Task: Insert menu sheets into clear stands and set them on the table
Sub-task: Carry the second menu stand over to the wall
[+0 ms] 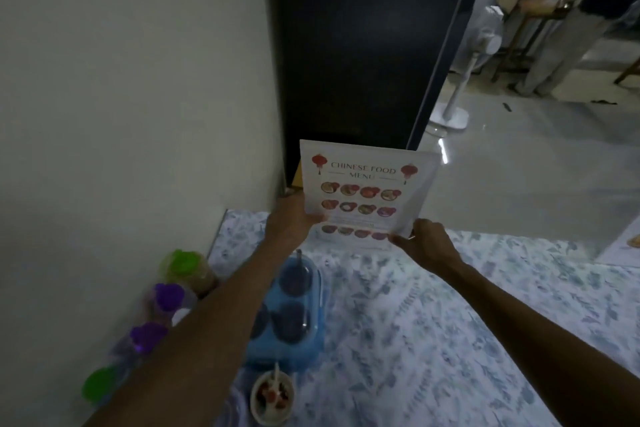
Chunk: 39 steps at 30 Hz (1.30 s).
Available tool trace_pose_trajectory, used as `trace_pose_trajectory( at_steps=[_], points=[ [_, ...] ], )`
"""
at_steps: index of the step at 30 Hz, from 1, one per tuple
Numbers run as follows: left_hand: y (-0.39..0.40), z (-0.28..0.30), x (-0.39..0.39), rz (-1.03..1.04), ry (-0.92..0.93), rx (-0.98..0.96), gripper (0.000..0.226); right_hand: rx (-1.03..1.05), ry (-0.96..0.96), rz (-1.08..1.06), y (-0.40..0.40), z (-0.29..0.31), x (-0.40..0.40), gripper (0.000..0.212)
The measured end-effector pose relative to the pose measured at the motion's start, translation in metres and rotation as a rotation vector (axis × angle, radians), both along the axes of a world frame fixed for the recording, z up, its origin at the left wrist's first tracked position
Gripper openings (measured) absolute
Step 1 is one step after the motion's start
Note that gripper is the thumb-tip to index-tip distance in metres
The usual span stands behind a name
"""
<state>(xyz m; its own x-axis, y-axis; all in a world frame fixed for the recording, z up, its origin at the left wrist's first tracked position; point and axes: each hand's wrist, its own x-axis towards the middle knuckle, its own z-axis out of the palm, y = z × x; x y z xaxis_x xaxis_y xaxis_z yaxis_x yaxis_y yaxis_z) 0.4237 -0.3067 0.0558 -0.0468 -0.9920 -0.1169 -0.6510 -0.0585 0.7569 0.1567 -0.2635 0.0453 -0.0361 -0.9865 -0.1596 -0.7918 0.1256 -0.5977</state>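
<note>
A clear stand (420, 191) holding a white "Chinese Food Menu" sheet (360, 187) stands upright over the far end of the table (450, 322), which has a blue-and-white floral cloth. My left hand (294, 218) grips the stand's lower left edge. At the lower right corner, my right hand (427, 243) holds it too. The foot of the stand is hidden by my hands, so I cannot tell whether it touches the cloth.
A blue tray (311, 333) with dark lidded cups lies under my left forearm. Jars with green (181, 262) and purple (168, 295) lids line the wall on the left. A small bowl (272, 399) sits near me. A white fan (450, 114) and a person stand beyond.
</note>
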Motion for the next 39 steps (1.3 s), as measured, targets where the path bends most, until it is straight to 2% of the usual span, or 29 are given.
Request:
trace_pose_trajectory(
  at_steps=[4, 9, 12, 14, 20, 26, 34, 39],
  points=[
    [-0.023, -0.003, 0.06, 0.067, -0.02, 0.013, 0.061, 0.01, -0.039, 0.012, -0.037, -0.011, 0.059, 0.045],
    [-0.044, -0.02, 0.115, 0.16, -0.024, 0.049, 0.055, 0.043, -0.117, 0.069, -0.073, -0.034, 0.121, 0.03],
    [-0.057, -0.038, 0.14, 0.235, 0.033, 0.08, 0.057, 0.056, -0.12, 0.125, -0.092, -0.051, 0.149, 0.032],
    [-0.067, -0.049, 0.153, 0.274, 0.005, 0.074, 0.056, 0.081, -0.141, 0.134, -0.104, -0.059, 0.163, 0.034],
    [-0.08, -0.054, 0.15, 0.387, -0.133, 0.008, 0.049, 0.111, -0.158, 0.121, -0.132, -0.074, 0.186, 0.037],
    [-0.084, -0.051, 0.149, 0.366, -0.222, 0.036, 0.041, 0.16, -0.159, 0.106, -0.143, -0.081, 0.187, 0.042],
    [-0.081, -0.042, 0.146, 0.334, -0.526, 0.066, 0.041, 0.16, -0.177, 0.103, -0.14, -0.082, 0.197, 0.043],
    [-0.083, -0.033, 0.15, 0.267, -0.597, 0.076, 0.031, 0.17, -0.182, 0.099, -0.139, -0.081, 0.201, 0.044]
  ],
)
